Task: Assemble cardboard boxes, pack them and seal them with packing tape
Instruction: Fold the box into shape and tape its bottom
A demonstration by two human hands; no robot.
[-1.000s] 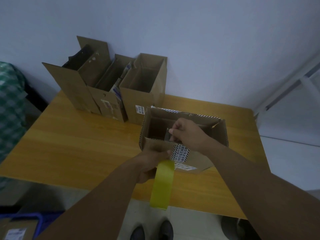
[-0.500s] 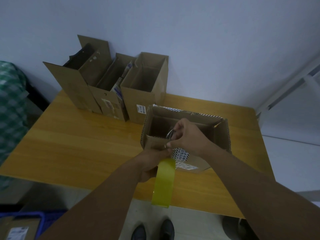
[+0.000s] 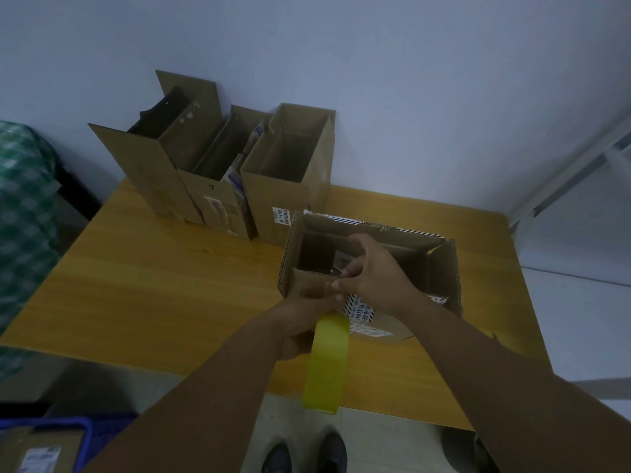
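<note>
An open cardboard box [image 3: 444, 274] with a black-and-white striped edge stands on the wooden table [image 3: 164, 288]. My left hand [image 3: 304, 326] grips a yellow roll of packing tape [image 3: 326, 365] at the box's near wall, and the roll hangs down past the table's front edge. My right hand [image 3: 372, 274] reaches over the near rim of the box and pinches the clear end of the tape against the cardboard. What lies in the box is mostly hidden by my right hand.
Three tall open cartons [image 3: 211, 172] stand in a row at the back left against the wall. A green checked cloth [image 3: 24, 213] lies at the left. A blue crate [image 3: 68, 435] sits on the floor at lower left. My shoes [image 3: 307, 454] show below.
My right hand has drawn back from inside the box toward its near rim, now pinching the tape end there. My left hand and the yellow roll stay almost still.
</note>
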